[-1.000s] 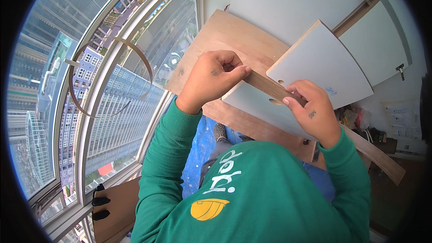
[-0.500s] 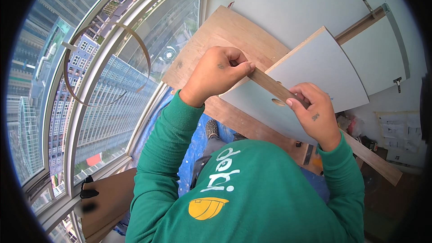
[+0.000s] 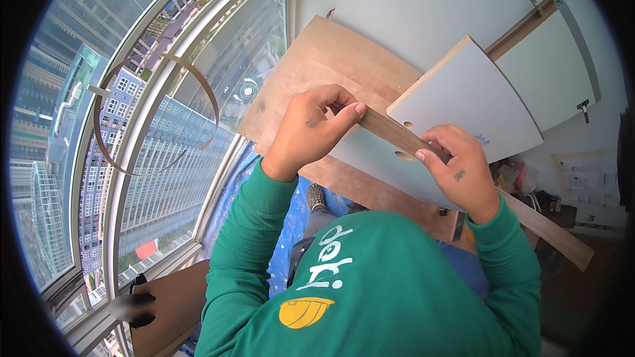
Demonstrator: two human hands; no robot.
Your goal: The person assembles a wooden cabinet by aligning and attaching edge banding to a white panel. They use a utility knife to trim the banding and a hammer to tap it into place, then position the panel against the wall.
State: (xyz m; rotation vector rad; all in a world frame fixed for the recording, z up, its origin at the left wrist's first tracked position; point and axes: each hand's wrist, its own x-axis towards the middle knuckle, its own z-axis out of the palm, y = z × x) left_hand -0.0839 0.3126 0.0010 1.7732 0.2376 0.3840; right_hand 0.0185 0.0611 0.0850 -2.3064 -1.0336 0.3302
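Between my two hands a narrow wood-grain strip [image 3: 394,129] is stretched at a slant. My left hand [image 3: 316,127] pinches its upper left end between thumb and fingers. At the lower right end, my right hand [image 3: 461,164] grips it the same way. Beneath the strip lies a white-faced panel [image 3: 377,152] with a round hole near its edge, partly covered by the strip and hands. Another white panel [image 3: 473,96] with pale wood edges and a similar hole rests just beyond, overlapping it.
A large bare wood board [image 3: 311,59] lies under the panels. Another white panel [image 3: 549,59] with metal hinges leans at the far right. A long wood plank [image 3: 552,235] sticks out at right. A thin looped strip [image 3: 215,109] hangs at the window. Blue sheeting [image 3: 291,215] covers the floor.
My left hand has come slightly down and to the left, and the strip with it. My right hand still grips the other end. The view has shifted a little.
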